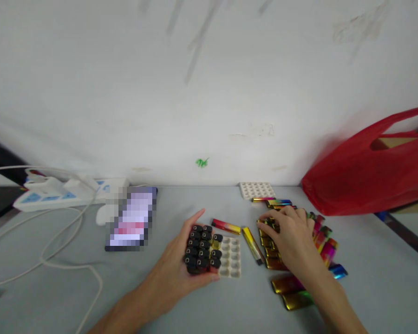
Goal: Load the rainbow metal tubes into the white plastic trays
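My left hand (176, 260) is wrapped round the left part of a white tray (235, 260), beside a cluster of black-topped pieces (198, 248) standing in it. The tray's right columns show bare round pockets. My right hand (287, 232) reaches over a pile of shiny gold and coloured cases (271, 253), its thumb and fingers closed in a pinch at the pile's upper left; what they hold is too small to tell. Between the hands lie a red-yellow case (226, 226) and a yellow case with a dark end (252, 246).
A second white tray (257, 189) lies by the wall. At the right stands a red bag (372, 167). On the left are a phone (134, 218), a power strip (42, 197) and loose white cables (43, 246) on the grey table (125, 278).
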